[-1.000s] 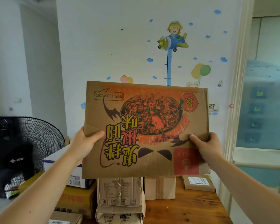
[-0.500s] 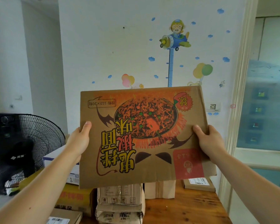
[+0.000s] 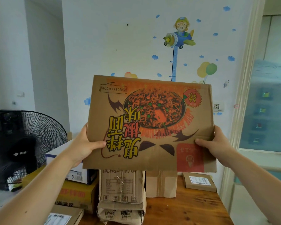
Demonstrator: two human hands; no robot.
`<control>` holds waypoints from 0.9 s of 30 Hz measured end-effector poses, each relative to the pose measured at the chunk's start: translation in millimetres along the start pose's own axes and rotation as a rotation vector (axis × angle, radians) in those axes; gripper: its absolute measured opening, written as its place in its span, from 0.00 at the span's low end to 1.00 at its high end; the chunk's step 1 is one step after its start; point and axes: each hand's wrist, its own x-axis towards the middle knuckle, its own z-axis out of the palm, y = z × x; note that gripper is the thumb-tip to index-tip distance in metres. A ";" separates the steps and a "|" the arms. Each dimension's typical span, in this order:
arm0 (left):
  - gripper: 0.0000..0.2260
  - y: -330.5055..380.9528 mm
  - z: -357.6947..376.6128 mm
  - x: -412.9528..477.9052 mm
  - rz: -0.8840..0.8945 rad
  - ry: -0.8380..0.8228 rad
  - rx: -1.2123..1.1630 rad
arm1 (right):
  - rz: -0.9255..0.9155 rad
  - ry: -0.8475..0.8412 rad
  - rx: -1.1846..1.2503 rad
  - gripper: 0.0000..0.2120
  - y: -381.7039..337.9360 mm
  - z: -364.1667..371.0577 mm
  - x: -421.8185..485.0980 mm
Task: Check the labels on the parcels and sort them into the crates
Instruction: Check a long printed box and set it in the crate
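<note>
Box (image 3: 149,124) is up in the air in front of us, broad printed face turned our way, and we hold it by both sides above the table (image 3: 193,208). Our left hand (image 3: 83,146) grips the left edge low down: thumb laid across the front beside the yellow characters, fingers out of sight behind the cardboard. Our right hand (image 3: 217,143) grips the right edge at much the same height, thumb pressed on the front just above the red patch, fingers gone round the back.

The print reads upside down to us: a bowl of noodles in the middle, big yellow characters under it, a small framed line of text at upper left. The box sits slightly askew, its top edge running down to the right.

Below it we see a tall carton (image 3: 122,185) standing on a squashed jahwa carton (image 3: 120,213), with a plain carton (image 3: 161,184) just beside it. A flat parcel (image 3: 199,181) with a white label lies to the right on the table. To the left a white box (image 3: 78,174) rests on an orange box (image 3: 76,194), and a labelled parcel (image 3: 63,216) lies at the bottom edge. A fan (image 3: 36,135) stands far left, and a plane sticker (image 3: 178,38) is on the wall behind.
</note>
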 end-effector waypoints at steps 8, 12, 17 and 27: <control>0.39 -10.8 3.1 8.5 0.068 0.049 0.028 | -0.004 0.036 0.020 0.30 10.3 5.3 -3.5; 0.34 -8.9 2.2 14.3 0.072 0.099 0.054 | -0.039 0.020 0.059 0.26 10.8 7.4 -5.3; 0.34 -12.5 -2.7 23.3 0.116 0.198 0.094 | 0.058 0.022 0.211 0.14 5.8 11.9 -3.4; 0.36 -13.0 -11.4 26.5 0.099 0.308 0.096 | 0.077 -0.075 0.281 0.14 -1.4 11.3 4.0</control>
